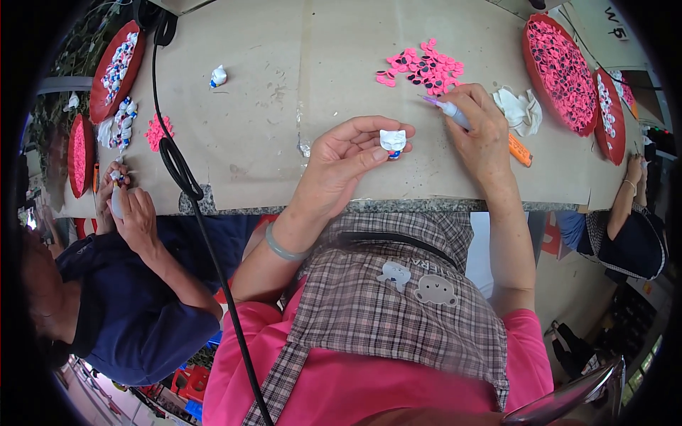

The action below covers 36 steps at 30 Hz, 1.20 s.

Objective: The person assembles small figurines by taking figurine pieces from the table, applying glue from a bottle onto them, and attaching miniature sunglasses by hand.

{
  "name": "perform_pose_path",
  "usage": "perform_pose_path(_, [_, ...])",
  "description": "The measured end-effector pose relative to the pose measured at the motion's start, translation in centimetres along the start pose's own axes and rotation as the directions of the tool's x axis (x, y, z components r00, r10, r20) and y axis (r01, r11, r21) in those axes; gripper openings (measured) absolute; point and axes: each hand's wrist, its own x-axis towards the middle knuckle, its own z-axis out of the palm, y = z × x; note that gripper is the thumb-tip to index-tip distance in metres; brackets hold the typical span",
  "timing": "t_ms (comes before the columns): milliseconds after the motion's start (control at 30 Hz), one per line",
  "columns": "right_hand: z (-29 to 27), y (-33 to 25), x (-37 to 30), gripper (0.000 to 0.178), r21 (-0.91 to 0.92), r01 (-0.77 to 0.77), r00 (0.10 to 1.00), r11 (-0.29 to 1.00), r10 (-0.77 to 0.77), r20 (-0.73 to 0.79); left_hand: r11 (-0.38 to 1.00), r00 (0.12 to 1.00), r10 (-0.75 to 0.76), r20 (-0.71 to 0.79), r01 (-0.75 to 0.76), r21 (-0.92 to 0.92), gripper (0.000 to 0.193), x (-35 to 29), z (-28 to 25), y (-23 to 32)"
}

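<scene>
My left hand point(348, 157) is closed on a small white cat-shaped figurine point(392, 141), with a blue and red lower part, pinched between thumb and fingers. Held in my right hand point(481, 128) is a translucent squeeze bottle point(455, 114) with a thin purple needle tip, which points up and left, apart from the figurine. Just beyond that tip lies a loose pile of small pink pieces point(426, 65), some with black parts. A second white figurine point(218, 76) lies alone farther left on the paper-covered table point(266, 135).
A white cloth point(518, 111) and an orange-handled tool point(520, 150) lie right of my right hand. Red trays point(526, 53) of pink pieces and figurines stand at both sides. A black cable point(174, 162) hangs at left. Co-workers sit on either side, one in a navy sleeve point(167, 305).
</scene>
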Motion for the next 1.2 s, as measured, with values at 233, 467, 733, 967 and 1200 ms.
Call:
perform_pose_path(233, [-1.3,0.1,0.1,0.021,0.225,-0.117,0.989,0.967,0.093,0.114,1.0,1.0,0.015,-0.02,-0.015,0.004,0.031,0.0,0.1,-0.1])
perform_pose_path(467, [-1.1,-0.2,-0.6,0.018,0.117,-0.164,0.984,0.98,0.155,0.083,1.0,1.0,0.004,-0.024,-0.004,-0.007,0.033,0.1,0.1,-0.1])
perform_pose_path(733, [-0.2,-0.7,-1.2,0.014,0.028,-0.121,0.992,0.992,0.12,0.049,1.0,0.999,0.008,-0.037,-0.008,0.005,0.033,0.1,0.4,-0.3])
perform_pose_path(967, [-1.4,-1.5,-1.4,0.008,0.52,-0.439,0.896,0.733,0.398,0.197,0.995,0.997,-0.005,-0.078,0.013,0.1,0.031,-0.1,0.7,-0.3])
perform_pose_path(1200, [-2.6,-4.1,-1.9,0.007,0.762,-0.466,0.884,0.451,0.283,0.372,0.985,0.993,0.017,-0.116,0.004,0.171,0.03,-0.2,1.5,-0.3])
